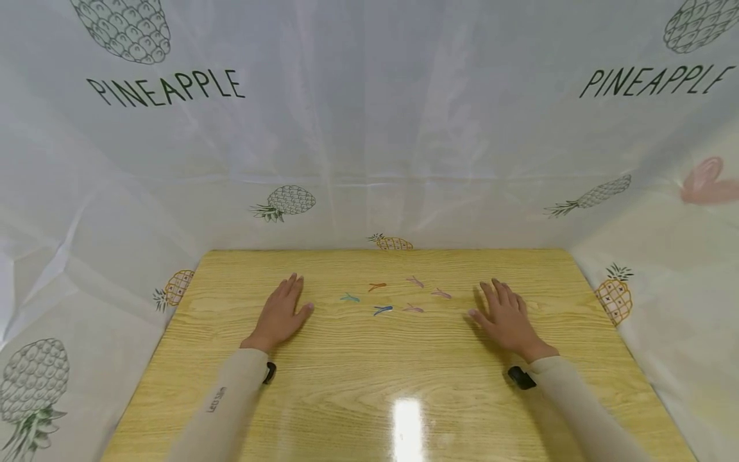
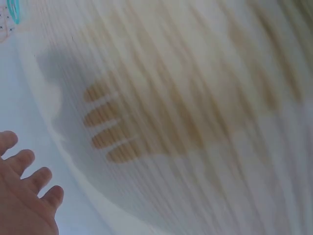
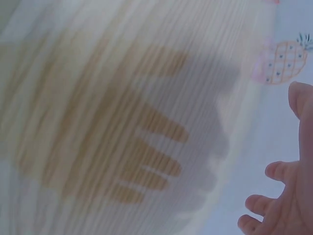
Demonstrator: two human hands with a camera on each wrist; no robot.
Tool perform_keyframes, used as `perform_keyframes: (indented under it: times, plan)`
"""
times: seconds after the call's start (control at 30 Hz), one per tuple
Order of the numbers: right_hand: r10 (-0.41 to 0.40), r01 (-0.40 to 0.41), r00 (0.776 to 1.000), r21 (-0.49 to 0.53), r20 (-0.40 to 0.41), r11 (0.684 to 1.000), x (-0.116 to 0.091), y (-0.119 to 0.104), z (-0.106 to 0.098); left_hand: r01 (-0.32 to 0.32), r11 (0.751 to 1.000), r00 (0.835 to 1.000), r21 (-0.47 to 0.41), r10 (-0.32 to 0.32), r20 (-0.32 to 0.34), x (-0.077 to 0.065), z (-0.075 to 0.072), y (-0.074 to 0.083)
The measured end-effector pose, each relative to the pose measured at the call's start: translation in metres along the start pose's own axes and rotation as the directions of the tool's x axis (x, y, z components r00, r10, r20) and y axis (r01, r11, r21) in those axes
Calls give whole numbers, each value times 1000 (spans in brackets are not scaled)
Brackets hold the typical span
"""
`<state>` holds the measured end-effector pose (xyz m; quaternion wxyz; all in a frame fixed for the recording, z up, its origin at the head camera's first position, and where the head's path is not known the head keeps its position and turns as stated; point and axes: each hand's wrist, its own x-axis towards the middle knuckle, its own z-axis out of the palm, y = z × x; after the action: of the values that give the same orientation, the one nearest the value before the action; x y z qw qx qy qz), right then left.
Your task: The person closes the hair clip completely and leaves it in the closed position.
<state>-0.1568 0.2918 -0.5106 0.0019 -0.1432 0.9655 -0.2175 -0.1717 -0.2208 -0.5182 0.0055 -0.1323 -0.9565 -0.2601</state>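
Note:
Several small, slim clips that look like hair clips lie spread over the far middle of the wooden table (image 1: pixel 369 359). Among them are an orange clip (image 1: pixel 377 286), a teal clip (image 1: pixel 349 298) and a blue clip (image 1: pixel 383 310). Three pink ones lie to the right: a back clip (image 1: pixel 416 282), a right clip (image 1: pixel 442 293) and a front clip (image 1: pixel 414 308). My left hand (image 1: pixel 278 316), fingers extended and thumb apart, is left of the teal clip. On the other side, my right hand (image 1: pixel 507 319) spreads its fingers right of the pink clips. Neither hand holds anything.
A pale sheet (image 1: pixel 369 128) printed with pineapples rises behind the table and along both sides. Each wrist wears a black band, the left band (image 1: pixel 269 373) partly under the sleeve and the right band (image 1: pixel 522 378) below the wrist. Light glares on the near tabletop.

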Motion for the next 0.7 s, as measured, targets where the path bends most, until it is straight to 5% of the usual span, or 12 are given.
perform_keyframes:
  times: [0.7]
  plan:
    - [-64,64,998,-11,-25,998,14,-42,19,-44,998,999,33,44,-11,8,17,22]
